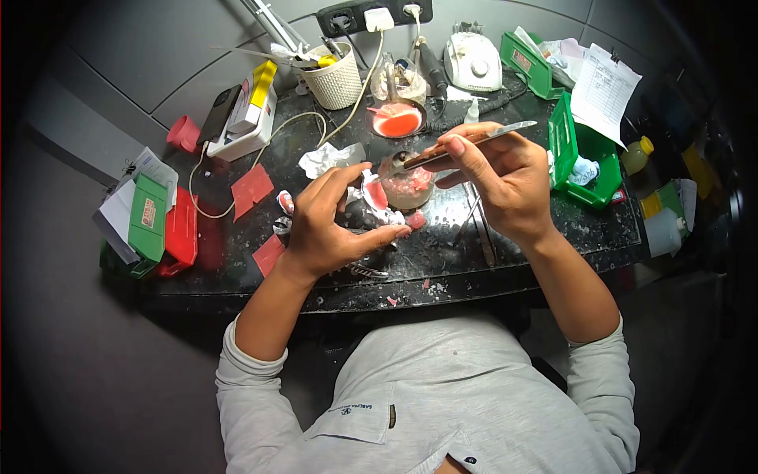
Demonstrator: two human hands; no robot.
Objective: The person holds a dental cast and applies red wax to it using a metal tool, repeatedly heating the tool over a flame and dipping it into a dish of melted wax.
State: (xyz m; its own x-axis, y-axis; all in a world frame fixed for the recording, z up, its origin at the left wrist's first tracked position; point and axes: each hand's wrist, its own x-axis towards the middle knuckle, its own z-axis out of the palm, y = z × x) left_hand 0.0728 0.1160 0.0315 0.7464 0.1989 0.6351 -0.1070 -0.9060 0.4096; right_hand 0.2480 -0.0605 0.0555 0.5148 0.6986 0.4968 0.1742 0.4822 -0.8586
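My left hand [328, 217] grips a white dental cast with red-pink wax [377, 193] between thumb and fingertips, and the fingers hide part of it. In my right hand [505, 178] is a wax knife [466, 144] with a brown handle, held like a pen. Its flat metal blade points to the upper right. The other end reaches over a round glass vessel [409, 186] with pink bits in or behind the glass. This vessel stands between my hands, right beside the cast. Behind it sits a pan of red wax [397, 122].
Red wax sheets [252, 189], crumpled white paper [330, 159] and metal tools [482, 229] lie on the black table [568, 237]. A green box [584, 162] stands right; green and red boxes [148, 213] stand left. At the back are a woven pot [333, 83] and a white control unit [472, 62].
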